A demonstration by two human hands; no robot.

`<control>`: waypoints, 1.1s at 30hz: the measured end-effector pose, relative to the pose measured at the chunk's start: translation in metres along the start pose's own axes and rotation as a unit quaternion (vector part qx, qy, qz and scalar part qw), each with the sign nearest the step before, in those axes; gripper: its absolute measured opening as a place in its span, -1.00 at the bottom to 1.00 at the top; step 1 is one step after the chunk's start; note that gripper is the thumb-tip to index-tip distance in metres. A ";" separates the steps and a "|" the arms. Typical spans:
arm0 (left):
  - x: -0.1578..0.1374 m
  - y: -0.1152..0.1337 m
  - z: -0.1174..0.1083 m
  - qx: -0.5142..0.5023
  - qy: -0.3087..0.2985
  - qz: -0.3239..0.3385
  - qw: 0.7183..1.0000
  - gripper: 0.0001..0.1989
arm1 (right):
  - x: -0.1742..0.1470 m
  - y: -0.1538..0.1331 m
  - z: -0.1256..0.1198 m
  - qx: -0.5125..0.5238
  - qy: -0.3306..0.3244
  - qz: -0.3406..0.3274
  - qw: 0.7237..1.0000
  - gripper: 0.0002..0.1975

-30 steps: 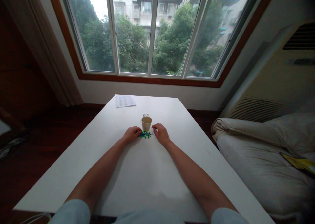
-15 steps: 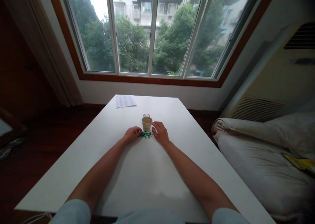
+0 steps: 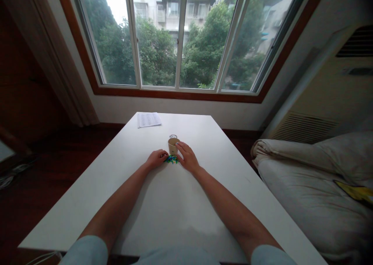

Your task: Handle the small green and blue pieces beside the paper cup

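Note:
A brown paper cup [image 3: 173,150] stands upright on the white table [image 3: 180,203]. Just in front of it lies a small pile of colourful beads or tiny pieces [image 3: 172,160], mostly green and blue, too small to make out exactly. My left hand [image 3: 156,159] rests on the table at the pile's left edge, its fingers curled together; whatever they may hold is hidden. To the right, my right hand [image 3: 188,156] has its fingers stretched over the cup's right rim. Its thumb is apart from them, down by the right edge of the pile, and I see nothing held there.
Behind the cup lies a thin dark ring-shaped thing [image 3: 173,136], perhaps a loop of cord. Printed sheets of paper [image 3: 149,119] sit at the table's far left corner. A covered couch [image 3: 297,195] stands to the right, and a window is beyond the table.
My right hand has moved left, bringing its fingertips over the cup's rim and its thumb to the pile. My left hand and the cup have stayed put.

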State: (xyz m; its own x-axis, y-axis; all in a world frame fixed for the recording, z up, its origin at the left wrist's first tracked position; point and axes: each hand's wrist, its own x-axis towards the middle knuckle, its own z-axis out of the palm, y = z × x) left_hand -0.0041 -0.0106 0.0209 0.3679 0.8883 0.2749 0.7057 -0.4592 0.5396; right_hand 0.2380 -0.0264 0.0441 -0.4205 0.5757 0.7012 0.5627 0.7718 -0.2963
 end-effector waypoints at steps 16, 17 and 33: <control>0.000 -0.001 0.001 0.005 0.001 -0.003 1.000 -0.73 | -0.006 0.008 -0.002 -0.015 0.010 0.078 0.997 -0.80; 0.000 -0.001 0.001 0.004 0.000 -0.001 1.000 -0.73 | -0.007 0.012 -0.001 -0.015 -0.004 0.085 0.996 -0.81; 0.000 0.000 -0.001 0.005 -0.005 -0.008 1.000 -0.74 | -0.014 0.041 -0.004 0.029 -0.166 0.066 0.983 -0.88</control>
State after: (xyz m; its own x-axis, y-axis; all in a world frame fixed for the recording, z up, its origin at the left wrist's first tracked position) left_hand -0.0048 -0.0104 0.0212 0.3630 0.8954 0.2579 0.7173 -0.4452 0.5360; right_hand 0.2701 -0.0040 0.0248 -0.5616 0.7208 0.4063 0.5905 0.6931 -0.4134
